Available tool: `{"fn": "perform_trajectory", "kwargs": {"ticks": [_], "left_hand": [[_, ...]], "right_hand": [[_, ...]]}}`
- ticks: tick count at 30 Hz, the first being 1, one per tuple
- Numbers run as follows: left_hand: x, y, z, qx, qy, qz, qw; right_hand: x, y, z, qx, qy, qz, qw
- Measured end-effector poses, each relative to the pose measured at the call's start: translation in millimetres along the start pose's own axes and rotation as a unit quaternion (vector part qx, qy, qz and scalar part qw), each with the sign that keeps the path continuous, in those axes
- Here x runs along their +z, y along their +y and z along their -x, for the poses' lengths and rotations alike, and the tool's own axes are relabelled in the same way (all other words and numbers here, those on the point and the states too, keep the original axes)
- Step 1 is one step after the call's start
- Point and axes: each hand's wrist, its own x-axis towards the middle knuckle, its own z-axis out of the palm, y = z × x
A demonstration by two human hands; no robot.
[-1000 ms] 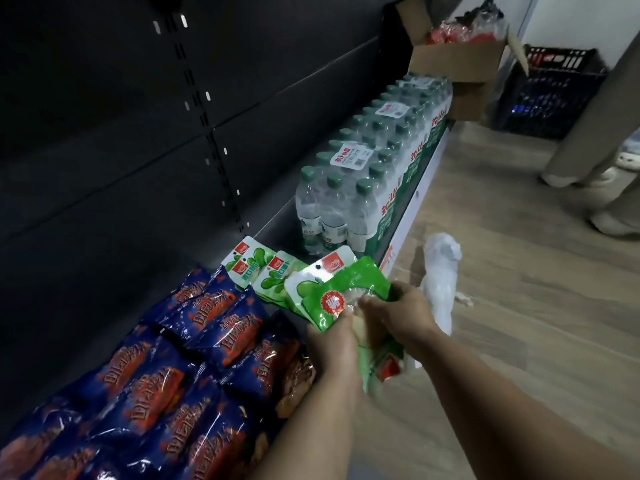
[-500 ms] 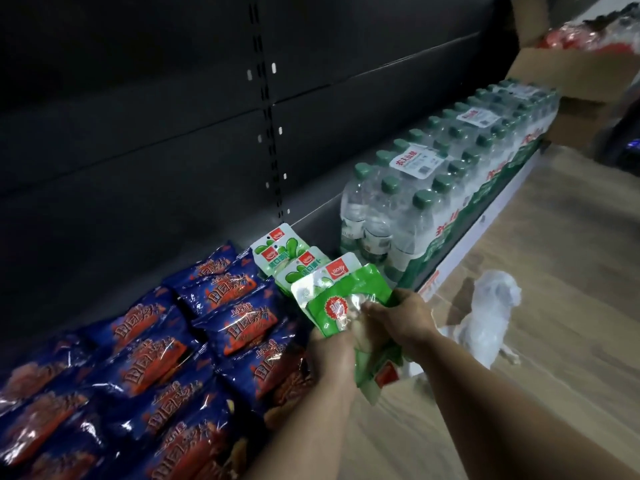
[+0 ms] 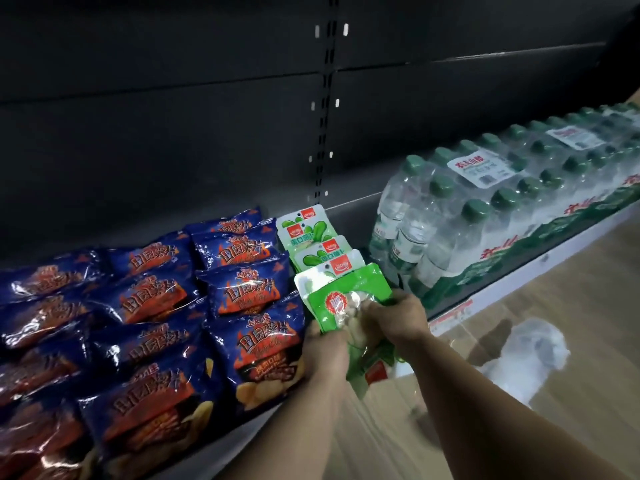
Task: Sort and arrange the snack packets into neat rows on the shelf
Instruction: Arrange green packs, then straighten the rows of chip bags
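Low on the dark shelf (image 3: 349,206), both hands, left (image 3: 323,349) and right (image 3: 401,315), grip one green packet (image 3: 341,308) between them.

Dim shelf, glare on blue packets (image 3: 249,299), blurred, bowed edges

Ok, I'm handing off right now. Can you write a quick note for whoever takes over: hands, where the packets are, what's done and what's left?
Left hand and right hand both grip the glossy green snack packets at the shelf's front edge.
Three white-and-green packets stand in a row behind them, between the blue chip bags and the shrink-wrapped green-capped water bottles.
Done: blue bags in rows; green row begun.
Left: seat the held packets at the row's front and square the row.
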Motion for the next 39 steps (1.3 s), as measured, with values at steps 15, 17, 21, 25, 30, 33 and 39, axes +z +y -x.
{"fn": "perform_trajectory", "kwargs": {"ticks": [15,17,21,25,30,33,39], "left_hand": [[33.6,14.7,-26.1,-0.019,0.016,-0.07,0.997],[36.9,11.7,-31.1,-0.011,0.012,-0.067,0.998],[40.1,7.0,-39.2,0.003,0.025,-0.083,0.996],[37.8,-0.8,-48.8,0.013,0.066,-0.109,0.992],[39.0,-4.0,-52.2,0.025,0.097,-0.119,0.988],[39.9,-4.5,-52.1,0.029,0.099,-0.121,0.987],[35.1,-6.7,-51.0,0.045,0.116,-0.116,0.985]], "right_hand": [[10.9,15.1,-65.5,0.008,-0.027,0.052,0.998],[9.9,16.2,-69.0,0.008,-0.02,0.066,0.998],[14.5,19.5,-74.1,0.014,-0.006,0.117,0.993],[21.9,21.1,-75.3,-0.001,0.014,0.192,0.981],[21.1,16.9,-73.0,-0.02,0.004,0.195,0.981],[19.4,16.3,-73.4,-0.017,-0.005,0.184,0.983],[23.6,16.4,-72.7,-0.033,-0.015,0.155,0.987]]}}
